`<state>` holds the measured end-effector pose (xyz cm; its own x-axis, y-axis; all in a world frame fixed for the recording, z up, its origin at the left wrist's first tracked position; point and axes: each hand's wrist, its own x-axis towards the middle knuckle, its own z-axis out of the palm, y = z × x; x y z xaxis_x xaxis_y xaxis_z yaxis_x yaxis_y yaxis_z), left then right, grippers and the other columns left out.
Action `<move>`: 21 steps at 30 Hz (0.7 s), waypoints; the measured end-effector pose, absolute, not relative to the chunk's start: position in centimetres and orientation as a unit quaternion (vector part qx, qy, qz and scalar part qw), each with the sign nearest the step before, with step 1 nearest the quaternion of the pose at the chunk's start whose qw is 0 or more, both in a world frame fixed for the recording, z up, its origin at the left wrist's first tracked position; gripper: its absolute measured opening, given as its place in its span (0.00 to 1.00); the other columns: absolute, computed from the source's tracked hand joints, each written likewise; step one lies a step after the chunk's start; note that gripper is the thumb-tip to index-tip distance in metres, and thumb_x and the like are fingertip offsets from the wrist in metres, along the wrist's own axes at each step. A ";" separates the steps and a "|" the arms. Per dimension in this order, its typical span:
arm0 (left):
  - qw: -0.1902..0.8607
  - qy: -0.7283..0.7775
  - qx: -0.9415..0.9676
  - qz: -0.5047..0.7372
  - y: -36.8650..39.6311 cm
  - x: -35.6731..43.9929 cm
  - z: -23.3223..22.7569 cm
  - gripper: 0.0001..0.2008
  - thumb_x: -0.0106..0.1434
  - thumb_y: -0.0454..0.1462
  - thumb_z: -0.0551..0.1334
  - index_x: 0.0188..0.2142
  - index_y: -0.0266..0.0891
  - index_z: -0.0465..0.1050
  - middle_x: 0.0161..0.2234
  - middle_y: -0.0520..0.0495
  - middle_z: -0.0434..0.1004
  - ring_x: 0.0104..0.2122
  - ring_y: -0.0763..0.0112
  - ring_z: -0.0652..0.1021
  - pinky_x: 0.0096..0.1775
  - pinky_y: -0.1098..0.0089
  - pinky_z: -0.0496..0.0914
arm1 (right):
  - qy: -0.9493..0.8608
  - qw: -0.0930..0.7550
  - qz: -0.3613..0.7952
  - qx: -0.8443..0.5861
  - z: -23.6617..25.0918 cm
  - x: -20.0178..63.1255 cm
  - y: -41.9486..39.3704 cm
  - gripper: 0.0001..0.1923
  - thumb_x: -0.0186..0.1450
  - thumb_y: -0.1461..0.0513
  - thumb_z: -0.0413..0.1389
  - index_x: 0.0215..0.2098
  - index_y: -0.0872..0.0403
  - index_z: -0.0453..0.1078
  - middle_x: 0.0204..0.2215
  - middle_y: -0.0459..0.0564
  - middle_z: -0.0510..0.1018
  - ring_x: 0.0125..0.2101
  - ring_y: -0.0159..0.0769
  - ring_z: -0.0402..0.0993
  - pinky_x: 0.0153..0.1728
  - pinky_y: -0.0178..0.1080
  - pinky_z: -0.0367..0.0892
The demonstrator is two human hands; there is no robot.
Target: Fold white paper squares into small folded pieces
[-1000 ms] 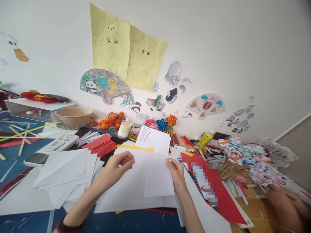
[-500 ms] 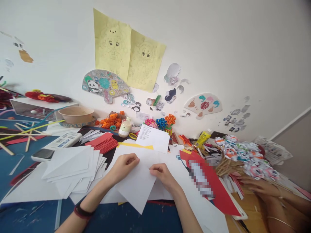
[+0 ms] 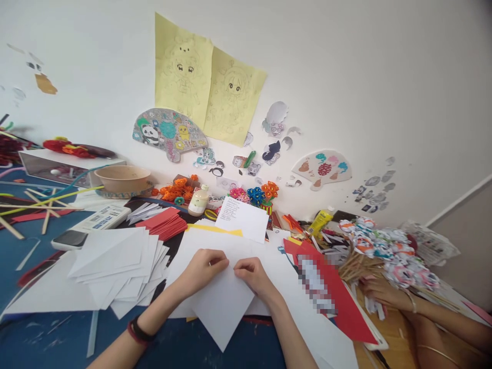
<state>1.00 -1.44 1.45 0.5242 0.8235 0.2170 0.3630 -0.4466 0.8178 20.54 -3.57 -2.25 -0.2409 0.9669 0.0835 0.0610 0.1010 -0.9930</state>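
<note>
Pinched a white sheet (image 3: 225,318) at its far part, with thumb and fingers of the left hand (image 3: 207,269) and, just beside, with those of the right hand (image 3: 253,277). Had the sheet turned cornerwise, with one corner toward the near side, past the edge of larger white sheets (image 3: 196,243) beneath; could not tell whether touching or lifted clear of them. Found a yellow sheet (image 3: 215,230) and a handwritten note (image 3: 246,220) just beyond. Had a fanned stack of white papers (image 3: 107,253) to the left on the blue worktop (image 3: 49,338), with red paper strips (image 3: 163,223) farther back. Saw a red sheet (image 3: 346,307) at right and, past it, another person's hand (image 3: 382,292) near a bunch of paper flowers (image 3: 392,251). Noted a cream-coloured bottle (image 3: 199,201) and orange flowers (image 3: 179,190) along the far side, with a bowl (image 3: 123,179) left of them, and two yellow drawings (image 3: 234,102) on the wall above.
</note>
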 end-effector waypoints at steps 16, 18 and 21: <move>0.443 0.460 0.608 0.471 -0.7 -1.9 2.9 0.18 0.57 0.47 0.57 0.18 0.38 0.62 0.17 0.55 0.58 0.22 0.74 0.61 0.26 0.73 0.54 | -0.539 0.521 0.505 -0.427 -1.6 22.0 -4.0 0.10 0.61 0.60 0.53 0.26 0.58 0.71 0.18 0.46 0.71 0.17 0.28 0.64 0.19 0.32 0.58; 0.471 0.445 0.603 0.465 -1.1 -1.6 3.2 0.20 0.57 0.46 0.57 0.16 0.38 0.58 0.16 0.56 0.54 0.21 0.75 0.59 0.25 0.73 0.52 | -0.537 0.511 0.516 -0.429 -1.7 21.5 -4.0 0.12 0.63 0.58 0.53 0.28 0.58 0.70 0.19 0.46 0.71 0.17 0.28 0.64 0.19 0.32 0.57; 0.499 0.424 0.598 0.462 -1.7 -1.3 3.5 0.21 0.57 0.45 0.57 0.15 0.39 0.53 0.16 0.57 0.51 0.21 0.76 0.56 0.25 0.72 0.49 | -0.536 0.506 0.523 -0.428 -2.0 21.0 -4.1 0.12 0.63 0.55 0.53 0.33 0.57 0.70 0.19 0.45 0.70 0.17 0.28 0.64 0.19 0.32 0.56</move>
<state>-1.29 -1.67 3.50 0.2136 0.9682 0.1300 0.0449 -0.1426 0.9888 21.02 -4.09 -1.96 -0.1218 0.9880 0.0946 -0.0720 0.0862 -0.9937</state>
